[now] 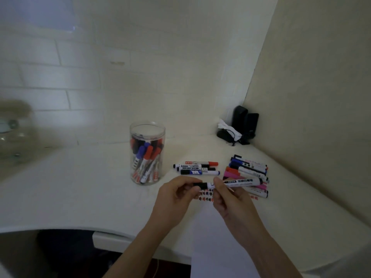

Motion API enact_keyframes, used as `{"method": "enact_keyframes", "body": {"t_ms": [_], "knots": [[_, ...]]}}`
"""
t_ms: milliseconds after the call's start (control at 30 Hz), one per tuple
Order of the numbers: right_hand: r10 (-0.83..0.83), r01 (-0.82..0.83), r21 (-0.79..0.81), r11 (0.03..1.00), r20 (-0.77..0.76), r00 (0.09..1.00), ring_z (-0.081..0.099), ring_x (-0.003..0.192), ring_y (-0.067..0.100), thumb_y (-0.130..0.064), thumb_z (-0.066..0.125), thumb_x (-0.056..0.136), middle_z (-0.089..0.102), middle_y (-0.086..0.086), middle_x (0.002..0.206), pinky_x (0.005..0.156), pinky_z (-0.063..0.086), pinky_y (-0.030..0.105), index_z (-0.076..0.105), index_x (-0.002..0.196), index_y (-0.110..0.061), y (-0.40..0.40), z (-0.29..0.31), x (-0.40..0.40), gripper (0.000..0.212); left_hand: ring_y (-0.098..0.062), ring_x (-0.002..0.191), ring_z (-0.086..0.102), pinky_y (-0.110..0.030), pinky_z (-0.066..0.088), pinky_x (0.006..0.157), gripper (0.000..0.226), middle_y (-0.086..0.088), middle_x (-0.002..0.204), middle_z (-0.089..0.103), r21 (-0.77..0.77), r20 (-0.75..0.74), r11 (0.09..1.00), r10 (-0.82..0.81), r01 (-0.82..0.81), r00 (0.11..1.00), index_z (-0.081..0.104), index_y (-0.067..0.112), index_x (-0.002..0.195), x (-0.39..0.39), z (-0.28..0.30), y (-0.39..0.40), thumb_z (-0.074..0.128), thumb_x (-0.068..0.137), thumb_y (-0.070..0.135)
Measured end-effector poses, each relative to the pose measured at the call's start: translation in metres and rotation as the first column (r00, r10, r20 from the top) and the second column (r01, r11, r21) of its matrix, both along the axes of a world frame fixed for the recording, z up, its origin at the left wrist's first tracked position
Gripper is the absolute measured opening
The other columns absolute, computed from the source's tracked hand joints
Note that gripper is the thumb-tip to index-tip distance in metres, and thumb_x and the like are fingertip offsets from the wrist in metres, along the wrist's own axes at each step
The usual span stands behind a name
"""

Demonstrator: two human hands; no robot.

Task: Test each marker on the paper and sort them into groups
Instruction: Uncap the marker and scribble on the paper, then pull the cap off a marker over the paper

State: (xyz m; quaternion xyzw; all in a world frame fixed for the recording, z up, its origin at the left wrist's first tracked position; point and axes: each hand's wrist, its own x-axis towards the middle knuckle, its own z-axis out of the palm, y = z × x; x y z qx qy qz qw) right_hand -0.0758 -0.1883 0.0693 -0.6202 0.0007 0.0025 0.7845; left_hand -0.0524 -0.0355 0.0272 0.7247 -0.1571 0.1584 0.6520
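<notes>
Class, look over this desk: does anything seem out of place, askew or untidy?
The heap of mixed-colour markers at the right lies crisscrossed, unlike the small parallel row of three markers beside it. The white paper sheet overhangs the white desk's edge. Nothing is spilled.

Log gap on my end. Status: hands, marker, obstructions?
Left hand pinches black cap; right hand grips held marker barrel. Above paper, cap on. Nothing in the way.
</notes>
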Motion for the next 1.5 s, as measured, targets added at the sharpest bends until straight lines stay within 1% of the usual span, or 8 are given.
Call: {"method": "enact_keyframes", "body": {"t_ms": [233, 600, 867, 1033, 1200, 1333, 1400, 1500], "knots": [[0.125, -0.122, 0.027, 0.992, -0.154, 0.98, 0.041, 0.055, 0.009, -0.025, 0.072, 0.083, 0.048, 0.002, 0.064, 0.048, 0.034, 0.021, 0.069, 0.086, -0.007, 0.003, 0.004, 0.004, 0.019, -0.009, 0.074, 0.067, -0.018, 0.051, 0.071, 0.018, 0.006, 0.079, 0.07, 0.03, 0.024, 0.997, 0.071, -0.072, 0.997, 0.071, 0.016, 0.099, -0.011, -0.002, 0.011, 0.067, 0.086, 0.005], [0.109, -0.112, -0.036, 0.993, -0.058, 0.992, 0.06, 0.072, 0.016, -0.015, 0.065, 0.091, 0.072, 0.01, 0.088, 0.063, 0.049, 0.027, 0.068, 0.101, -0.009, 0.032, 0.02, 0.013, 0.012, -0.017, 0.094, 0.069, -0.024, 0.055, 0.08, 0.017, -0.007, 0.097, 0.073, -0.431, -0.104, 0.873, 0.203, -0.228, 0.974, 0.068, 0.011, 0.103, -0.001, 0.07, 0.056, 0.066, 0.087, 0.007], [0.05, 0.093, -0.407, 0.909, 0.329, 0.943, 0.065, 0.085, 0.002, -0.025, 0.069, 0.088, 0.065, -0.009, 0.103, 0.068, 0.051, 0.013, 0.06, 0.108, -0.027, 0.068, 0.051, 0.067, 0.022, -0.014, 0.086, 0.069, -0.026, 0.053, 0.081, 0.01, -0.005, 0.089, 0.071, -0.411, 0.093, 0.788, 0.537, -0.459, 0.839, 0.067, 0.012, 0.091, 0.049, 0.142, 0.111, 0.07, 0.084, 0.006], [-0.036, 0.216, -0.514, 0.83, 0.337, 0.941, 0.064, 0.072, 0.009, -0.014, 0.062, 0.092, 0.066, -0.004, 0.09, 0.055, 0.046, 0.014, 0.06, 0.103, -0.023, 0.019, 0.011, 0.088, 0.014, 0.005, 0.077, 0.065, -0.008, 0.049, 0.073, 0.008, 0.007, 0.085, 0.07, -0.05, 0.191, 0.789, 0.609, -0.612, 0.77, 0.065, 0.012, 0.087, 0.07, 0.133, 0.131, 0.071, 0.083, 0.01], [0.019, 0.248, -0.758, 0.604, 0.325, 0.945, 0.061, 0.09, 0.005, -0.011, 0.058, 0.094, 0.066, -0.003, 0.103, 0.071, 0.044, 0.007, 0.061, 0.109, -0.021, -0.016, -0.028, 0.105, 0.018, -0.011, 0.078, 0.067, -0.022, 0.052, 0.071, 0.009, 0.003, 0.08, 0.07, 0.311, 0.248, 0.744, 0.536, -0.591, 0.807, 0.065, 0.015, 0.078, 0.089, 0.11, 0.12, 0.072, 0.082, 0.012], [0.137, 0.251, -0.898, 0.362, 0.318, 0.938, 0.063, 0.098, 0.015, -0.009, 0.054, 0.094, 0.065, 0.001, 0.119, 0.087, 0.05, 0.023, 0.057, 0.129, -0.018, -0.024, -0.042, 0.119, 0.036, -0.022, 0.078, 0.061, -0.028, 0.045, 0.068, 0.029, -0.006, 0.082, 0.067, 0.77, 0.242, 0.436, 0.476, -0.465, 0.846, 0.071, 0.011, 0.082, 0.101, 0.114, 0.112, 0.058, 0.093, 0.035], [0.198, 0.243, -0.939, 0.243, 0.294, 0.935, 0.063, 0.094, 0.016, -0.01, 0.051, 0.096, 0.062, 0.002, 0.126, 0.084, 0.05, 0.024, 0.051, 0.135, -0.018, -0.024, -0.046, 0.127, 0.04, -0.023, 0.08, 0.058, -0.03, 0.044, 0.07, 0.044, -0.008, 0.085, 0.066, 0.805, 0.309, 0.348, 0.446, -0.481, 0.84, 0.072, 0.008, 0.083, 0.101, 0.117, 0.106, 0.05, 0.095, 0.044], [0.255, 0.269, -0.961, 0.06, 0.275, 0.927, 0.058, 0.111, 0.015, -0.015, 0.046, 0.098, 0.051, -0.001, 0.141, 0.095, 0.045, 0.03, 0.043, 0.141, -0.022, -0.024, -0.057, 0.142, 0.044, -0.023, 0.079, 0.056, -0.033, 0.046, 0.07, 0.028, -0.005, 0.084, 0.067, 0.584, 0.572, 0.498, 0.307, -0.641, 0.76, 0.071, 0.011, 0.084, 0.087, 0.109, 0.086, 0.055, 0.095, 0.032]]}}
